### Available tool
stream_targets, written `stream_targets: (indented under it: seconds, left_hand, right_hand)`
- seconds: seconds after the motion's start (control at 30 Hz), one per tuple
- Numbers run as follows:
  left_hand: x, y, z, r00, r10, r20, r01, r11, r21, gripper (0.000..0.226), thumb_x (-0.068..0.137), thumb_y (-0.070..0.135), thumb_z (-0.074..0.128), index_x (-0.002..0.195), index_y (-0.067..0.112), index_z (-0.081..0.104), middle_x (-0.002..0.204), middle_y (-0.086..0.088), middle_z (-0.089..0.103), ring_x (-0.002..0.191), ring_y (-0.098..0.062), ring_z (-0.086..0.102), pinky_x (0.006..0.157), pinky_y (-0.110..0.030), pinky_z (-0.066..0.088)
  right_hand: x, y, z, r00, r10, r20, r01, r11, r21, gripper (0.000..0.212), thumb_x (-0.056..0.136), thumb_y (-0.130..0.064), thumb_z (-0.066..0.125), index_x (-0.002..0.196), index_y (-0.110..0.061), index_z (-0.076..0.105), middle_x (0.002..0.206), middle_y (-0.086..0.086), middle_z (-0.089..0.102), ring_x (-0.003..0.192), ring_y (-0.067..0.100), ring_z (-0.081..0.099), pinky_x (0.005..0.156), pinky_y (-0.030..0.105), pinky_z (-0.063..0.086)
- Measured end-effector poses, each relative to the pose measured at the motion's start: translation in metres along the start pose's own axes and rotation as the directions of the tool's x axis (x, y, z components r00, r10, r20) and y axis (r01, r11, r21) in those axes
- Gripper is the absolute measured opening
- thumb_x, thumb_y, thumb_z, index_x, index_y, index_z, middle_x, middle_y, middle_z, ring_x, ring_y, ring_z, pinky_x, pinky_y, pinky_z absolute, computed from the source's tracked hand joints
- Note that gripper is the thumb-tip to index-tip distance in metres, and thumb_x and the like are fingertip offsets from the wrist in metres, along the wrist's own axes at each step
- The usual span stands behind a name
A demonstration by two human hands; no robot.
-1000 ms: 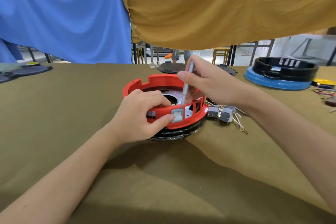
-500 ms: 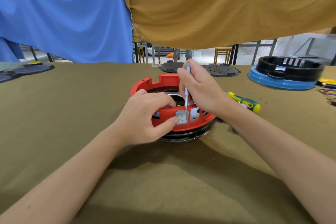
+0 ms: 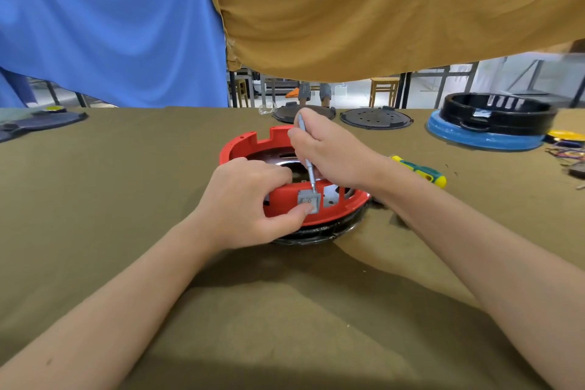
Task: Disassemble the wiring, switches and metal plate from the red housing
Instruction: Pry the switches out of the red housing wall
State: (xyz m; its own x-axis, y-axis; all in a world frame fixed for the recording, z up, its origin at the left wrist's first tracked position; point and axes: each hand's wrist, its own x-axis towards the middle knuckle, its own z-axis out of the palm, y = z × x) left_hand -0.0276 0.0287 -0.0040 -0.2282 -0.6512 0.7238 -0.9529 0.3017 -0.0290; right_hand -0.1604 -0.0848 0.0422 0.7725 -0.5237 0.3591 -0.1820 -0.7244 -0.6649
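The round red housing (image 3: 247,144) sits on a black ring in the middle of the olive-covered table, with a metal plate (image 3: 330,192) showing through its front openings. A grey square switch (image 3: 308,201) is set in its near wall. My left hand (image 3: 250,202) grips the near wall, thumb pressed on the switch, fingers hooked over the rim. My right hand (image 3: 329,149) holds a thin grey screwdriver (image 3: 311,172) upright, its tip at the switch's top edge. No wiring shows inside the housing.
A yellow-green screwdriver (image 3: 421,170) lies right of the housing. Two dark round lids (image 3: 375,118) lie at the far edge. A black housing on a blue ring (image 3: 487,126) stands far right, with loose wires (image 3: 569,155) beside it. Blue and mustard cloths hang overhead.
The view has shifted, so the housing sits further right. My right hand and its screwdriver went from slanted to upright over the switch. The loose switches beside the housing are hidden now.
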Motion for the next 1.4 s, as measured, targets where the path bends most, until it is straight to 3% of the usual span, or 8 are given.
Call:
stream_targets:
  seconds: [0.13, 0.33, 0.43, 0.63, 0.9, 1.03, 1.2, 1.4]
  left_hand:
    - [0.001, 0.000, 0.000, 1.000, 0.020, -0.001, -0.020, 1.000, -0.015, 0.033, 0.084, 0.053, 0.056, 0.064, 0.032, 0.039, 0.053, 0.019, 0.040, 0.047, -0.005, 0.038, 0.051, -0.008, 0.030]
    - [0.000, -0.003, 0.001, 1.000, -0.007, 0.019, 0.007, 1.000, 0.006, 0.044, 0.085, 0.057, 0.054, 0.061, 0.020, 0.054, 0.053, 0.011, 0.051, 0.048, -0.009, 0.047, 0.048, -0.020, 0.035]
    - [0.001, -0.002, 0.001, 1.000, -0.002, 0.013, 0.002, 1.000, 0.005, 0.042, 0.085, 0.057, 0.053, 0.063, 0.022, 0.054, 0.054, 0.013, 0.051, 0.049, -0.008, 0.047, 0.048, -0.017, 0.034]
    - [0.000, -0.005, 0.002, 0.999, -0.012, 0.031, 0.012, 1.000, 0.007, 0.044, 0.086, 0.059, 0.052, 0.063, 0.021, 0.056, 0.056, 0.010, 0.056, 0.050, -0.009, 0.052, 0.049, -0.020, 0.037]
    - [0.000, -0.002, 0.001, 1.000, -0.017, 0.003, 0.017, 1.000, 0.008, 0.041, 0.084, 0.056, 0.054, 0.059, 0.026, 0.044, 0.051, 0.013, 0.044, 0.047, -0.007, 0.042, 0.047, -0.014, 0.027]
    - [0.000, 0.000, 0.001, 1.000, 0.006, -0.022, -0.006, 1.000, -0.017, 0.035, 0.084, 0.054, 0.055, 0.062, 0.033, 0.038, 0.052, 0.019, 0.035, 0.046, 0.004, 0.036, 0.050, -0.009, 0.029]
    - [0.001, -0.001, 0.002, 0.999, 0.020, -0.030, -0.021, 0.999, -0.035, 0.033, 0.084, 0.054, 0.056, 0.065, 0.034, 0.039, 0.054, 0.023, 0.034, 0.046, 0.005, 0.037, 0.053, -0.008, 0.035]
    - [0.000, -0.003, 0.003, 1.000, -0.013, 0.006, 0.013, 1.000, 0.012, 0.044, 0.085, 0.058, 0.053, 0.060, 0.023, 0.048, 0.052, 0.012, 0.048, 0.048, -0.007, 0.045, 0.048, -0.017, 0.034]
  right_hand:
    - [-0.001, -0.002, 0.000, 0.999, 0.009, 0.038, -0.010, 1.000, 0.020, 0.022, 0.103, -0.021, 0.037, 0.083, -0.016, 0.034, 0.077, 0.009, 0.042, 0.057, 0.017, 0.029, 0.045, 0.025, 0.030]
    - [-0.015, 0.002, 0.002, 0.964, -0.093, -0.249, 0.131, 0.981, 0.141, 0.024, 0.106, -0.020, 0.036, 0.086, -0.008, 0.040, 0.071, 0.025, 0.045, 0.054, 0.022, 0.037, 0.048, 0.038, 0.037]
    - [-0.017, 0.002, 0.003, 0.937, -0.141, -0.319, 0.193, 0.972, 0.135, 0.026, 0.107, -0.019, 0.036, 0.093, 0.003, 0.041, 0.074, 0.037, 0.044, 0.056, 0.039, 0.036, 0.050, 0.049, 0.038]
    - [-0.026, 0.000, 0.009, 0.876, -0.242, -0.417, 0.299, 0.951, 0.075, 0.017, 0.106, -0.016, 0.038, 0.091, -0.007, 0.041, 0.064, 0.024, 0.043, 0.056, 0.042, 0.041, 0.049, 0.051, 0.036]
    - [-0.015, -0.003, 0.007, 0.950, -0.150, -0.274, 0.174, 0.982, 0.067, 0.023, 0.106, -0.020, 0.036, 0.091, -0.003, 0.039, 0.064, 0.018, 0.038, 0.054, 0.036, 0.042, 0.054, 0.047, 0.039]
    - [-0.006, -0.004, 0.005, 0.985, -0.096, -0.145, 0.099, 0.995, 0.011, 0.020, 0.105, -0.020, 0.037, 0.085, -0.014, 0.035, 0.071, 0.008, 0.036, 0.059, 0.012, 0.028, 0.051, 0.026, 0.028]
    - [0.000, -0.005, 0.003, 0.999, -0.051, 0.003, 0.051, 0.998, -0.047, 0.018, 0.103, -0.019, 0.037, 0.086, -0.014, 0.035, 0.075, 0.012, 0.044, 0.064, 0.018, 0.034, 0.060, 0.036, 0.034]
    - [-0.012, -0.002, 0.004, 0.960, -0.136, -0.245, 0.153, 0.987, 0.051, 0.023, 0.105, -0.018, 0.037, 0.088, -0.004, 0.040, 0.067, 0.016, 0.040, 0.058, 0.032, 0.038, 0.057, 0.046, 0.039]
